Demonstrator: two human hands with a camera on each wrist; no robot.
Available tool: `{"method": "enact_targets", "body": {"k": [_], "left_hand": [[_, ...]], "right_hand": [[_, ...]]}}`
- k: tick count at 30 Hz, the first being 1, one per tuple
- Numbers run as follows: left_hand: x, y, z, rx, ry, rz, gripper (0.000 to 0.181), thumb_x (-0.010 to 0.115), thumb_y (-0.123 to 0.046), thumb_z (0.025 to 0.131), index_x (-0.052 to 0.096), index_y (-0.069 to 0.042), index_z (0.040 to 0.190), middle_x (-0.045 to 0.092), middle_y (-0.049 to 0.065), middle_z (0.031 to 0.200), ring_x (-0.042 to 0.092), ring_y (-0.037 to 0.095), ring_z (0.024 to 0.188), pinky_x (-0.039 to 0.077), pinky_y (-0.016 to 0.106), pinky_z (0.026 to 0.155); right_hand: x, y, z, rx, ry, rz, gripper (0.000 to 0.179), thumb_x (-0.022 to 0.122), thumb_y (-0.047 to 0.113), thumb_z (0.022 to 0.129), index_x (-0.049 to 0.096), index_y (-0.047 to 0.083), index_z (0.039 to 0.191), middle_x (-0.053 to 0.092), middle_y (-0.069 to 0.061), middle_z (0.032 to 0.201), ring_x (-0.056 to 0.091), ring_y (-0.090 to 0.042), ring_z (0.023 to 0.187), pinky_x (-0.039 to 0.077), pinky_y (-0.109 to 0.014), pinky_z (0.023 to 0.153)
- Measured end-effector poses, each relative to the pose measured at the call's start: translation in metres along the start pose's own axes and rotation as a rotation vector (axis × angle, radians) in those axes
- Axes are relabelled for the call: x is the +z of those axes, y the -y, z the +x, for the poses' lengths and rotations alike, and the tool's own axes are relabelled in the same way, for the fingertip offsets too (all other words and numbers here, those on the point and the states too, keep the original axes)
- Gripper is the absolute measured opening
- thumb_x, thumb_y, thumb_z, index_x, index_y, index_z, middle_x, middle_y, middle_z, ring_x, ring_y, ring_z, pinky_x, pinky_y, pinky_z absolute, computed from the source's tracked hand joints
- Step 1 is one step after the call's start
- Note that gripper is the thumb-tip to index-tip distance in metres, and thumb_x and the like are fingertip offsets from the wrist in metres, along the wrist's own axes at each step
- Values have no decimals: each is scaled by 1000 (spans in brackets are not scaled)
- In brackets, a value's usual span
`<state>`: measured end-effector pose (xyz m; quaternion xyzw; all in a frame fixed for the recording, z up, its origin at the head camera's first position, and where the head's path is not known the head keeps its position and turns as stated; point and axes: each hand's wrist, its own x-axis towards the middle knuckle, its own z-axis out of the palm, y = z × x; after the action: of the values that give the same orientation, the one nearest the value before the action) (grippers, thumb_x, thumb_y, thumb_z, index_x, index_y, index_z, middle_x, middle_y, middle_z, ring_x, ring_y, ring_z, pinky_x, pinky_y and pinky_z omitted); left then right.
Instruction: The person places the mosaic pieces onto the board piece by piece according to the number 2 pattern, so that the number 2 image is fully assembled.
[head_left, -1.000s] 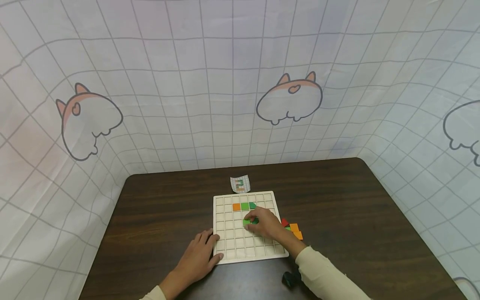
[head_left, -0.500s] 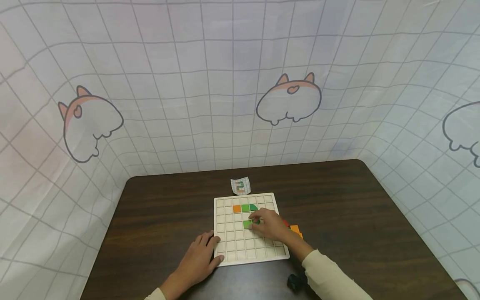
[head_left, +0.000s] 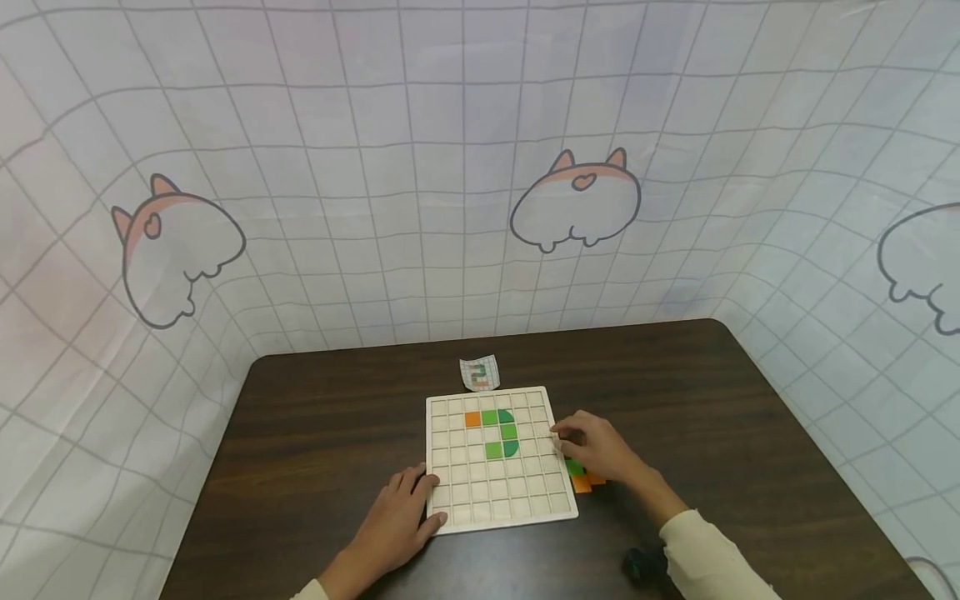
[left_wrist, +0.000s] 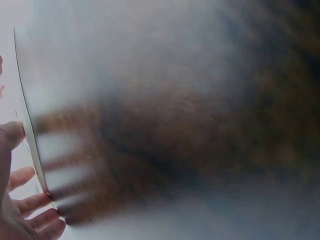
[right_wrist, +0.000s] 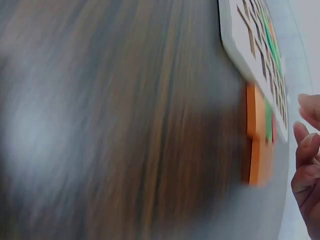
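My left hand (head_left: 393, 512) rests at the left edge of a cream grid board (head_left: 465, 492), thumb and fingertips touching its rim. On the board lie an orange square tile (head_left: 472, 419), several green square tiles (head_left: 509, 432) and two dark green rounded tiles (head_left: 511, 449). Past the board's right edge, my right hand (head_left: 600, 446) hovers above loose tiles, its fingers loosely bent. The right wrist view shows a gap between thumb and fingers, with nothing seen in it. Loose orange tiles (right_wrist: 258, 112) and a green tile (right_wrist: 268, 120) lie beside the board, partly hidden by that hand in the head view.
A small paper card (head_left: 480, 372) with a coloured tile pattern lies behind the board. The dark wooden table (head_left: 322, 417) reaches back to a white grid-patterned curtain (head_left: 420, 208). A black object (head_left: 637, 565) shows near the right sleeve.
My right hand has left the tiles on the board and moved right to the loose ones. The lower dark green rounded tile and a green square are now uncovered. My left hand stays put.
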<state>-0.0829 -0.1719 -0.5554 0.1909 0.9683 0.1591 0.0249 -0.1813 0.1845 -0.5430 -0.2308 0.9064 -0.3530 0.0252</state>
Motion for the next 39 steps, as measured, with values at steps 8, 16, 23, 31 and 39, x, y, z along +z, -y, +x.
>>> {"method": "enact_targets", "body": {"k": [8, 16, 23, 31, 39], "left_hand": [[0, 1, 0, 9, -3, -4, 49, 65, -41, 97, 55, -10, 133, 49, 23, 144, 50, 41, 131, 46, 56, 100], [-1, 0, 0, 4, 5, -11, 48, 65, -41, 97, 55, -10, 133, 49, 23, 144, 49, 41, 131, 45, 57, 100], [0, 0, 0, 3, 6, -12, 49, 65, -41, 97, 55, -10, 134, 49, 23, 145, 49, 41, 131, 46, 57, 99], [0, 0, 0, 3, 7, -18, 49, 64, -41, 98, 54, -10, 135, 48, 23, 146, 50, 41, 131, 46, 57, 99], [0, 0, 1, -5, 14, -19, 49, 64, -41, 97, 54, -11, 135, 48, 23, 146, 49, 41, 131, 45, 58, 100]], "right_hand": [[-14, -18, -14, 102, 61, -53, 29, 75, 21, 91, 74, 11, 118, 67, -2, 111, 59, -17, 99, 50, -38, 86], [-11, -20, -11, 131, 82, -96, 28, 74, 19, 92, 75, 13, 119, 62, 1, 103, 54, -12, 90, 47, -31, 80], [-13, -19, -5, 161, 116, -88, 24, 76, 20, 90, 78, 14, 113, 62, 0, 101, 56, -14, 90, 49, -37, 83], [-11, -25, 1, 202, 97, -89, 13, 75, 20, 91, 77, 16, 103, 65, -3, 105, 60, -22, 99, 50, -49, 92], [-12, -27, 2, 213, 69, -101, 14, 78, 21, 89, 77, 16, 102, 65, -3, 102, 61, -22, 96, 51, -48, 89]]}}
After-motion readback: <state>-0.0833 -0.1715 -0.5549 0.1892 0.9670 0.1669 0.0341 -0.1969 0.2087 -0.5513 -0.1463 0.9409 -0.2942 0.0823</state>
